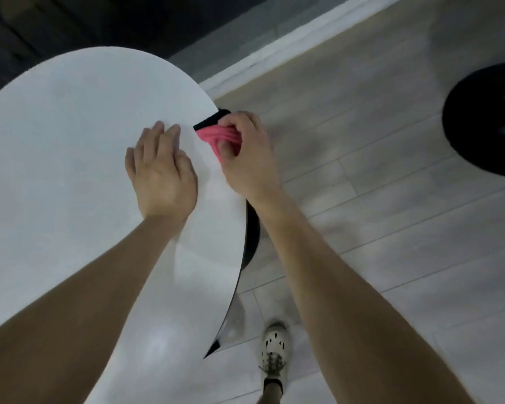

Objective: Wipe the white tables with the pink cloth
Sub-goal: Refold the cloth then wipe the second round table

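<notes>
At the desk's right rim: pink cloth (216, 136) wadded in the right grip (247, 151), partly past the edge.
Right grip is curled round the cloth, which is bunched into folds and sits where the white desk (70, 141) ends, over the floor (362, 228). Left grip (161, 168) holds nothing: fingers straight, palm flat on the desktop just beside it. Risks, as judged: the wad gives little contact, so strips of the top may go unwiped. A stroke run past the rim could slip off and drop the cloth to the floor. Both arms bearing down near the edge might rock the desk, whose base is mostly hidden. The flat palm may leave marks.
</notes>
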